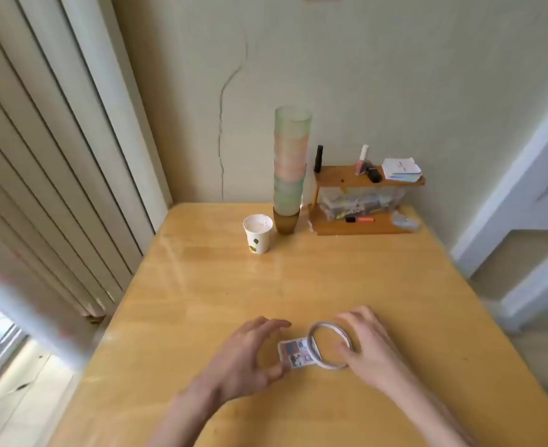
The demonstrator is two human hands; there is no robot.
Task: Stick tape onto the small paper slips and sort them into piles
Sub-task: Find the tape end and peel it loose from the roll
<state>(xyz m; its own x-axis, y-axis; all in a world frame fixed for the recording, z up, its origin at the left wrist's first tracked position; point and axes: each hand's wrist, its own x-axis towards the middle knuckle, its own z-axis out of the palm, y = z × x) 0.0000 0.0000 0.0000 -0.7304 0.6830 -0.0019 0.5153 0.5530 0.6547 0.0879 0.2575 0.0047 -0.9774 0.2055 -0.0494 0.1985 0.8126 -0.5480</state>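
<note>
The person is at the taping step, with no sorted pile showing on the desk yet. The right hand is gripping the tape roll in the lower centre of the frame, fingers curled round its far side and thumb at its near rim. The roll is leaning over the right edge of a paper slip that is lying flat just left of it. The left hand is arching over the slip's left side with the fingers spread from the thumb, and the thumb tip is touching the slip's lower left corner without closing on it.

The next move is probably calling for a free tape end, drawn across the slip while the left hand is pinning it down.

Showing by count: one tape roll and one slip, though whether more are lying beneath it cannot be told. Toward the upper centre one paper cup and one tall stack of cups are standing, and at upper right one wooden rack is carrying one stack of cards.
</note>
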